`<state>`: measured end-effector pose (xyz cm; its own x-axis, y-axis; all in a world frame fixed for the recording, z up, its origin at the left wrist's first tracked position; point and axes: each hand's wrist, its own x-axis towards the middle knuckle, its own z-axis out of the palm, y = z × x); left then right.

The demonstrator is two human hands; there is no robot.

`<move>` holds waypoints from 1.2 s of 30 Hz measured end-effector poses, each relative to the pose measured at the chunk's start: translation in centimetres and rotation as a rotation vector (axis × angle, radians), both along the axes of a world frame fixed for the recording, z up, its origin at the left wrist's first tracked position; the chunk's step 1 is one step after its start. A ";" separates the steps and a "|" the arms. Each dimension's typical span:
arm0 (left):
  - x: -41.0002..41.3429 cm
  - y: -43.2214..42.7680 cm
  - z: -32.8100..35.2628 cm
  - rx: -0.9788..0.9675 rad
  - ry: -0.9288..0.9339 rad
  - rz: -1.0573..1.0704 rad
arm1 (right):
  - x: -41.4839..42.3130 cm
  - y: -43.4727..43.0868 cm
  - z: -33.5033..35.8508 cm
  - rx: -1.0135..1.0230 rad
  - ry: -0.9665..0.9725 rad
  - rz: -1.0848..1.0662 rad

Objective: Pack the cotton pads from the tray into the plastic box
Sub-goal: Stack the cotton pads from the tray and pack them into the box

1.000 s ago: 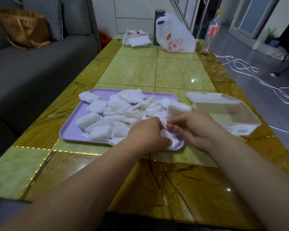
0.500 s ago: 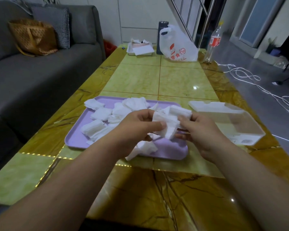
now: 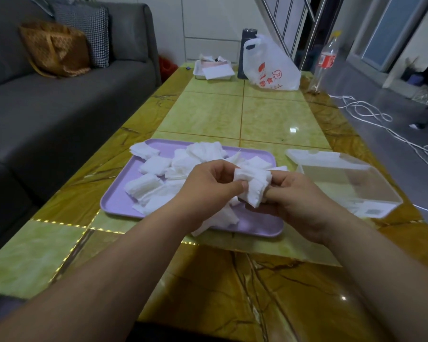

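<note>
A lilac tray (image 3: 116,202) lies on the green-and-amber table and carries several loose white cotton pads (image 3: 156,165). Above the tray's right part, both hands grip one stack of cotton pads (image 3: 253,185). My left hand (image 3: 208,186) pinches the stack from the left, thumb on its front. My right hand (image 3: 297,201) clasps it from the right and below. A clear plastic box (image 3: 351,183) stands open just right of the tray, its lid (image 3: 311,154) hinged back toward the far side; a few pads lie at its bottom.
At the table's far end stand a white tray with papers (image 3: 214,70), a dark flask (image 3: 245,55), a white printed plastic bag (image 3: 272,65) and a drinks bottle (image 3: 325,60). A grey sofa (image 3: 47,102) runs along the left. White cables (image 3: 381,124) trail on the floor to the right.
Both hands lifted a stack of pads off the tray's front right corner and now hold it raised between them. The head camera has tilted up a little.
</note>
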<state>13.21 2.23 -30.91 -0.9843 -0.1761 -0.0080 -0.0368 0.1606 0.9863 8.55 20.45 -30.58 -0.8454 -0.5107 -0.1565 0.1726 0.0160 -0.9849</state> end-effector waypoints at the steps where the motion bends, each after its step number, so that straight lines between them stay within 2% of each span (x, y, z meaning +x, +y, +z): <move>1: 0.0 0.1 0.0 -0.008 0.004 0.018 | 0.0 0.0 0.0 -0.012 -0.032 0.003; 4: -0.3 0.1 -0.3 -0.154 0.049 0.129 | 0.2 -0.1 0.4 -0.090 -0.125 0.051; 6: -0.4 0.1 -0.3 -0.230 0.077 0.193 | 0.5 -0.4 0.3 -0.066 -0.081 0.044; 13: -0.2 0.4 -0.2 -0.163 0.125 0.085 | 1.0 -1.4 -0.2 0.164 0.057 -0.112; 21: -0.2 0.9 -0.6 -0.173 0.050 0.001 | 1.1 -1.9 -0.1 0.289 0.143 -0.151; 25: -0.4 1.0 -0.9 -0.294 0.117 -0.050 | 0.9 -2.1 -0.2 0.225 0.123 -0.192; 32: -0.1 1.7 -0.8 -0.678 0.196 -0.111 | 1.3 -2.2 -0.2 0.232 0.160 -0.123; 36: -0.4 1.0 -1.0 -0.682 0.156 -0.112 | 0.9 -1.3 0.2 0.226 0.224 -0.119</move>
<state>12.79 3.19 -31.93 -0.9775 0.0108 0.2107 0.1497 0.7390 0.6569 9.46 19.12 -30.41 -0.9233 -0.3797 -0.0576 -0.0343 0.2308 -0.9724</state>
